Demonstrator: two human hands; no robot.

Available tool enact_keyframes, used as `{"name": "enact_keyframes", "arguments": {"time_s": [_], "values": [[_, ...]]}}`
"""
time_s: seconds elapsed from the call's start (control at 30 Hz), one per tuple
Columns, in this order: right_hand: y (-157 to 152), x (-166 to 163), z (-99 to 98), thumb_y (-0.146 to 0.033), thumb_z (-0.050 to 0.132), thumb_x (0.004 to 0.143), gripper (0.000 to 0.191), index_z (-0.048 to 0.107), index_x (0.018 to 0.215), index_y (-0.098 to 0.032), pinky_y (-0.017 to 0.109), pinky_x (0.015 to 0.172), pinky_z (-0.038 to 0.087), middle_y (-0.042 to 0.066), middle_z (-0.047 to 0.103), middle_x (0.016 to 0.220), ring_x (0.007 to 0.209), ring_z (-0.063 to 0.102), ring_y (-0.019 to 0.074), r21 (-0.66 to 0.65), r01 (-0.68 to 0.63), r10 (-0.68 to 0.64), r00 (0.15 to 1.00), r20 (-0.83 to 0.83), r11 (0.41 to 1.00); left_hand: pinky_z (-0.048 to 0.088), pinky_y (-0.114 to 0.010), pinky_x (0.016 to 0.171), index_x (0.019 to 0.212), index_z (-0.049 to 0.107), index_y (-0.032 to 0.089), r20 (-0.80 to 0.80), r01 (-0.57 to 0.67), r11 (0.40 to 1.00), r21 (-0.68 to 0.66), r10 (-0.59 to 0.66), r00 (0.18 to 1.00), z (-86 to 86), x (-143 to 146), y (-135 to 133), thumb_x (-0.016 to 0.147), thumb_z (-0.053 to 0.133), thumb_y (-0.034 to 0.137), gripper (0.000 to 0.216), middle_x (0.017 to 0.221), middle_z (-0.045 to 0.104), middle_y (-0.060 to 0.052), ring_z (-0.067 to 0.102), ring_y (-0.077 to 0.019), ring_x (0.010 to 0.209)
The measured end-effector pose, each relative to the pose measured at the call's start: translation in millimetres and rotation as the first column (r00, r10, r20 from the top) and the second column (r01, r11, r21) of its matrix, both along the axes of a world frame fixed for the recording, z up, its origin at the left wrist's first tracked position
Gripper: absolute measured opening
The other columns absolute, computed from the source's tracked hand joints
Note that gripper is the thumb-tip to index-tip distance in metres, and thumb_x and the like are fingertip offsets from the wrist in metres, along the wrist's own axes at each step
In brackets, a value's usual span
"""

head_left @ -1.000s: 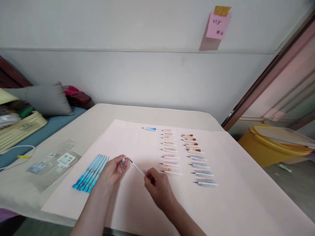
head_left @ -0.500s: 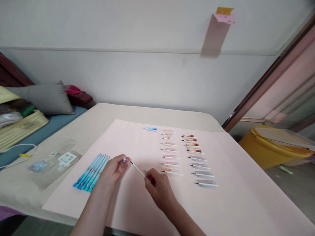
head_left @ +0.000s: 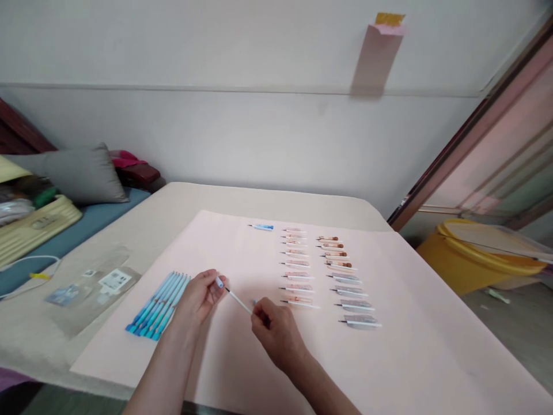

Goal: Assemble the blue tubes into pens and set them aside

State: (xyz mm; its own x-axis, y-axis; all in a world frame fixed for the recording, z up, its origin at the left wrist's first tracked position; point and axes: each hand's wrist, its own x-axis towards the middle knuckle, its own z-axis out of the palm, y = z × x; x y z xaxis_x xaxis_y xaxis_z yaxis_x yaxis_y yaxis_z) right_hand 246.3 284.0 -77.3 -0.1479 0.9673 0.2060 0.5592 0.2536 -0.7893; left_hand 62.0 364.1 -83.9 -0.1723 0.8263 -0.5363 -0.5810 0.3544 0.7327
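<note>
My left hand [head_left: 204,295] is closed, pinching a small light-blue pen part [head_left: 219,282] between thumb and fingers. Most of that part is hidden by the hand. My right hand [head_left: 276,328] grips a thin white pen refill [head_left: 237,300] by its far end. The refill's dark tip points up and left, close to the fingers of my left hand. A small pale-blue bit shows at the top of my right hand, too little to name. Left of my left hand lies a row of several blue pen barrels [head_left: 159,305] on the pink sheet [head_left: 242,374].
Several refills with patterned pen parts [head_left: 298,275] lie in a column right of centre. Another column of refills [head_left: 354,305] is beside it. One refill with a blue part [head_left: 261,227] lies at the back. Clear plastic bags [head_left: 103,288] are on the left; a yellow bin [head_left: 470,256] stands right.
The light-blue pen part in my left hand has tilted slightly. Both hands stay almost in place, and the view has shifted a little.
</note>
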Motion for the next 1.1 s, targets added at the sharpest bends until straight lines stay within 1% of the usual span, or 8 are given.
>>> {"name": "enact_keyframes", "arguments": {"time_s": [0.17, 0.3, 0.37, 0.47, 0.57, 0.7, 0.87, 1.1], "values": [[0.0, 0.0, 1.2, -0.014, 0.046, 0.074, 0.009, 0.052, 0.069, -0.019, 0.018, 0.048, 0.028, -0.005, 0.052, 0.053, 0.047, 0.044, 0.0078, -0.004, -0.014, 0.014, 1.000, 0.001, 1.000, 0.051, -0.022, 0.047, 0.085, 0.052, 0.013, -0.136, 0.010, 0.996, 0.086, 0.002, 0.991, -0.4, 0.6, -1.2, 0.077, 0.054, 0.008, 0.010, 0.066, 0.065, -0.006, 0.063, -0.0134, 0.053], [0.1, -0.5, 1.6, -0.015, 0.047, 0.074, 0.010, 0.053, 0.068, -0.019, 0.018, 0.047, 0.028, -0.004, 0.052, 0.052, 0.046, 0.043, 0.0081, -0.011, 0.010, -0.010, 1.000, 0.010, 1.000, 0.050, -0.022, 0.047, 0.094, 0.050, 0.015, -0.236, 0.036, 0.989, 0.142, -0.001, 0.972, 6.0, 7.0, -4.9, 0.074, 0.058, 0.010, 0.022, 0.069, 0.065, -0.005, 0.061, -0.0124, 0.051], [0.7, -0.3, 1.3, -0.015, 0.046, 0.074, 0.010, 0.053, 0.067, -0.019, 0.018, 0.047, 0.028, -0.004, 0.052, 0.052, 0.047, 0.043, 0.0083, -0.017, 0.027, -0.027, 1.000, 0.014, 0.999, 0.050, -0.022, 0.049, 0.097, 0.050, 0.016, -0.251, 0.048, 0.980, 0.192, 0.002, 0.968, 10.7, 11.0, -6.8, 0.071, 0.062, 0.011, 0.029, 0.073, 0.066, -0.004, 0.062, -0.0120, 0.054], [1.9, 0.7, 1.1, -0.016, 0.045, 0.076, 0.011, 0.052, 0.068, -0.019, 0.018, 0.048, 0.028, -0.004, 0.051, 0.053, 0.047, 0.042, 0.0087, -0.029, 0.039, -0.038, 0.999, 0.006, 0.999, 0.052, -0.023, 0.058, 0.096, 0.052, 0.016, -0.212, 0.055, 0.968, 0.247, -0.001, 0.977, 15.0, 17.2, -10.4, 0.067, 0.066, 0.008, 0.033, 0.079, 0.066, -0.005, 0.064, -0.0132, 0.065], [3.2, 1.4, 1.4, -0.018, 0.044, 0.079, 0.013, 0.051, 0.069, -0.019, 0.019, 0.049, 0.028, -0.004, 0.050, 0.054, 0.049, 0.042, 0.0092, -0.042, 0.037, -0.038, 0.999, -0.021, 0.998, 0.052, -0.023, 0.063, 0.091, 0.055, 0.014, -0.171, 0.145, 0.966, 0.215, -0.109, 0.979, 14.2, 27.3, -17.2, 0.065, 0.067, 0.009, 0.029, 0.081, 0.067, -0.008, 0.064, -0.0143, 0.072], [5.8, 2.1, -0.2, -0.021, 0.043, 0.082, 0.015, 0.049, 0.069, -0.019, 0.020, 0.049, 0.028, -0.004, 0.049, 0.056, 0.051, 0.042, 0.0096, -0.060, 0.064, -0.069, 0.994, -0.086, 0.996, 0.051, -0.025, 0.066, 0.091, 0.058, 0.013, -0.143, 0.310, 0.937, 0.158, -0.289, 0.947, 11.1, 47.7, -30.0, 0.067, 0.069, 0.020, 0.027, 0.082, 0.066, -0.009, 0.063, -0.0141, 0.071], [8.2, 5.0, -9.4, -0.023, 0.048, 0.080, 0.012, 0.044, 0.068, -0.020, 0.020, 0.048, 0.029, -0.006, 0.045, 0.054, 0.048, 0.040, 0.0089, -0.141, 0.129, -0.156, 0.967, -0.200, 0.982, 0.050, -0.030, 0.071, 0.089, 0.061, 0.013, -0.155, 0.392, 0.899, 0.195, -0.367, 0.917, 13.1, 60.5, -39.3, 0.069, 0.068, 0.029, 0.027, 0.087, 0.066, -0.011, 0.062, -0.0169, 0.076], [5.9, 1.2, -16.2, -0.020, 0.045, 0.080, 0.010, 0.041, 0.070, -0.021, 0.020, 0.046, 0.030, -0.007, 0.042, 0.053, 0.046, 0.040, 0.0085, -0.174, 0.106, -0.149, 0.956, -0.254, 0.979, 0.049, -0.033, 0.074, 0.093, 0.060, 0.016, -0.180, 0.472, 0.851, 0.229, -0.439, 0.880, 17.0, 57.3, -42.2, 0.073, 0.062, 0.026, 0.022, 0.092, 0.066, -0.009, 0.062, -0.0197, 0.083]]}}
